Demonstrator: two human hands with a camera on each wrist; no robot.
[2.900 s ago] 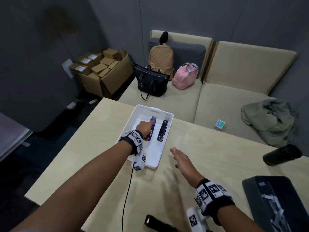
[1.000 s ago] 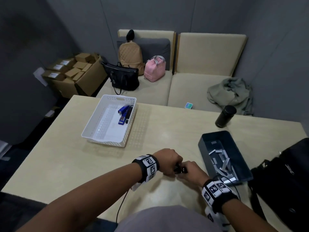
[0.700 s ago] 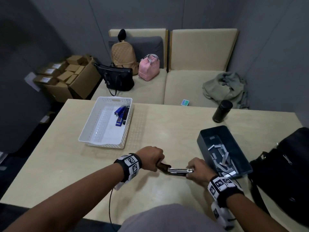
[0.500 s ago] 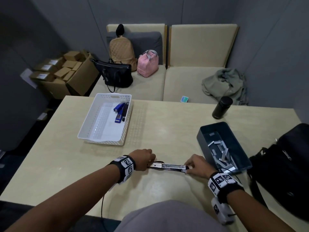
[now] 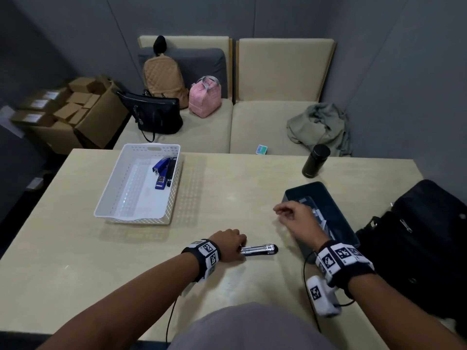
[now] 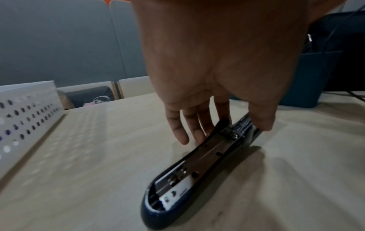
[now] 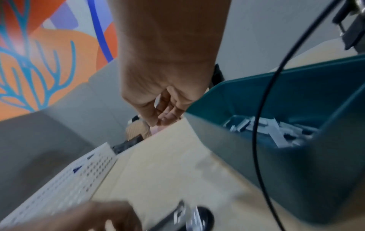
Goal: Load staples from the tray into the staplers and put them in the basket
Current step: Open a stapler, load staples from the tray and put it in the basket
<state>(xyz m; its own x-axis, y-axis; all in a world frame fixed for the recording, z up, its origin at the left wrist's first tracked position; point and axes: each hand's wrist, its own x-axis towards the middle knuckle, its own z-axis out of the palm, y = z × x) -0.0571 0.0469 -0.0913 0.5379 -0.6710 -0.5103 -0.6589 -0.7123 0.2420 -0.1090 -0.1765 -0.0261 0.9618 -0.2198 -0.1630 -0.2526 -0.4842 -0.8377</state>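
Left hand: I see my left hand (image 5: 229, 245) on the near middle of the table (image 5: 75, 261), fingers (image 6: 194, 125) and thumb curled down on either side of the stapler (image 5: 259, 249) at its hinge, pinning it flat
Stapler: it lies opened out on the table, metal channel facing up, one end under my left hand, the other pointing right toward the tray (image 5: 336, 210)
Right hand: my right hand (image 5: 294, 218) hangs above the table just left of the tray, touching neither; its fingers (image 7: 168, 112) are curled in toward the palm, with a thin pale sliver between thumb and fingers in the right wrist view, and I cannot tell what it is
Tray: dark teal, on the right of the table, with loose grey staples (image 7: 264, 128) piled inside
Basket: the white perforated basket (image 5: 111, 198) sits on the far left of the table, well apart from both hands
In the basket: a blue stapler (image 5: 161, 173) and a black one (image 5: 171, 170) lie side by side against its right wall
Far right: a black flask (image 5: 315, 161) stands at the table's far edge beyond the tray
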